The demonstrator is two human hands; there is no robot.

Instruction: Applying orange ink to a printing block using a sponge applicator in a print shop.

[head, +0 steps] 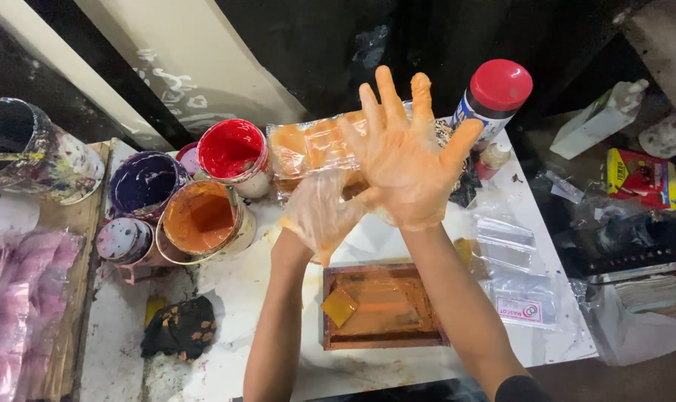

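Paint tubs (200,216) crowding the left, spray can (490,93) right; open tabletop (233,290) beside orange tray (382,305).

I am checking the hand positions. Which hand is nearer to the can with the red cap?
The right hand is nearer: its spread fingers reach up just left of the can with the red cap. The left hand is lower and farther left, at the right hand's wrist.

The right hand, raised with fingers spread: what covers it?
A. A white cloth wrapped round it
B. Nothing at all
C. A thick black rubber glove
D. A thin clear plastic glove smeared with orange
D: the right hand wears a thin see-through glove stained orange, which the left hand, gloved likewise, grips near the wrist.
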